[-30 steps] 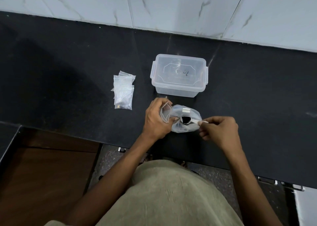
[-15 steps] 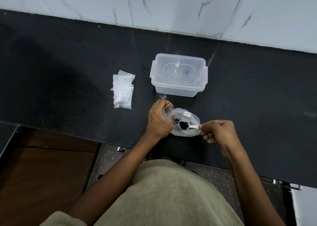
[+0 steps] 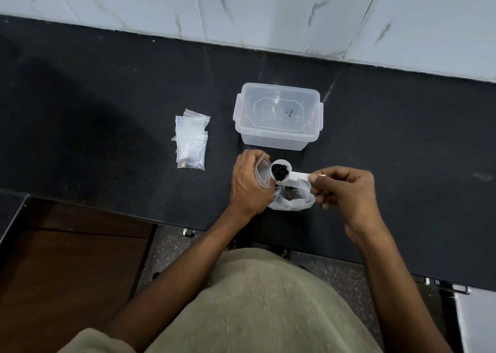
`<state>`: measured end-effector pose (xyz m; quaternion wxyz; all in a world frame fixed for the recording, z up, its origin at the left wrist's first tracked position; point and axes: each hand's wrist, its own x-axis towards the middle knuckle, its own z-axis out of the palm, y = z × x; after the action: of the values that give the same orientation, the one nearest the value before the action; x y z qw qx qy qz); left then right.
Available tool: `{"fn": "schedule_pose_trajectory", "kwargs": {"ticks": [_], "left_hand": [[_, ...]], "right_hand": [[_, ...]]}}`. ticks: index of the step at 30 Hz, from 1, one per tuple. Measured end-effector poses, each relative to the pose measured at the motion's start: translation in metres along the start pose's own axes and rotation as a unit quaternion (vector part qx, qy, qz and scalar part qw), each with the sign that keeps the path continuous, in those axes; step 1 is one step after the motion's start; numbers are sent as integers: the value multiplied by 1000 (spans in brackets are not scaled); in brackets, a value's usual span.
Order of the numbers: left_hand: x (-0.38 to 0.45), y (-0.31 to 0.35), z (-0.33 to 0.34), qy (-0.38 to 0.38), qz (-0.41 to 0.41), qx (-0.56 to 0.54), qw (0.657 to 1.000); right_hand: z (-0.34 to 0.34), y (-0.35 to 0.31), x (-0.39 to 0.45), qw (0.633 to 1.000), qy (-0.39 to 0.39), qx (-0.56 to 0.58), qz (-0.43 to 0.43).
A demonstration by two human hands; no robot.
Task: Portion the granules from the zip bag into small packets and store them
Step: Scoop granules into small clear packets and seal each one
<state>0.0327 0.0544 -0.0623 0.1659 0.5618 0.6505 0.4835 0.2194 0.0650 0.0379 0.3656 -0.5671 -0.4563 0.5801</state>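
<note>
The dark granules [image 3: 280,171] sit heaped in the round bowl of a small white plastic scoop [image 3: 284,173], held level just above the zip bag [image 3: 292,201] they are meant to come out of, with more of them showing dark through the bag's crumpled clear film on the black counter [image 3: 107,127]. The right hand [image 3: 346,191] pinches the end of the scoop's flat handle between thumb and curled fingers, which looks like a way to keep the load steady and steer it sideways. The left hand [image 3: 251,185] grips a small clear packet [image 3: 263,174] with its fingers curled round it, the mouth propped open and turned toward the scoop, touching or nearly touching its rim; I'd say that is so the granules can be tipped straight in without spilling. Off to the left, well apart, lies a loose stack of thin, glossy little packets [image 3: 191,143], the bottom one seeming to hold something dark in its lower end. Behind the hands stands a clear, rounded rectangular storage box [image 3: 279,116] with its clip lid on, likely where the filled packets will go. Pale marbled tiles [image 3: 268,9] rise at the back.
</note>
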Motion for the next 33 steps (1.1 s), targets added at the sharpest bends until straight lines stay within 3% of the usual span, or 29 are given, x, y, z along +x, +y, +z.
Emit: {"fn": "schedule_pose_trajectory", "kwargs": {"ticks": [9,11,14,16,24,30,33], "left_hand": [[3,8,2,19,15,-13,1000],[3,8,3,22,3,-20,1000],[2,7,2,25,-12,-40,999],[2,6,-1,33,-32,-70,996],[6,-6,-9,57,-77,-113,989],[7,-7,-9,53,-56,-101,992],[8,-7,-8,52,-53,-99,992]], "right_hand": [[33,4,-11,984,12,-115,-138],[39,4,-12,961,29,-177,-212],[46,12,-10,897,15,-278,-343],[48,19,-9,868,-1,-312,-388],[46,41,-3,818,31,-305,-487],[46,47,3,831,30,-283,-478],[48,41,0,904,26,-196,-379]]}}
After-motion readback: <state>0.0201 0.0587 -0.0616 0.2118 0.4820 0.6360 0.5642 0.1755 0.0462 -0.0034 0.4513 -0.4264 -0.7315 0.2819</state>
